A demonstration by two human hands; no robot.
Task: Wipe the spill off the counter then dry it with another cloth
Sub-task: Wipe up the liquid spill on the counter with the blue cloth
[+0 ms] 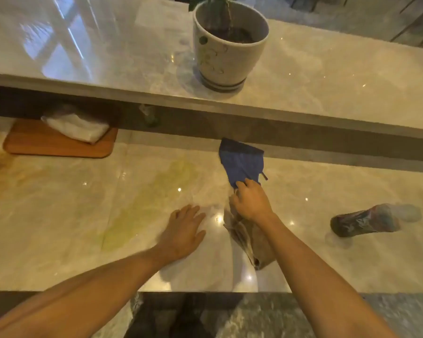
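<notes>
A yellowish-green spill (142, 206) streaks across the pale marble counter (59, 228), left of centre. A blue cloth (242, 162) lies against the dark back strip, and my right hand (250, 203) pinches its near corner. A brownish-grey cloth (249, 242) lies crumpled under my right wrist and forearm. My left hand (183, 230) rests flat on the counter with fingers spread, just right of the spill, holding nothing.
A potted plant (227, 45) stands on the raised upper ledge. A wooden board (59, 145) with a white bag (76, 125) on it sits at the back left. A bottle (369, 220) lies on its side at the right. The counter's front edge runs below my arms.
</notes>
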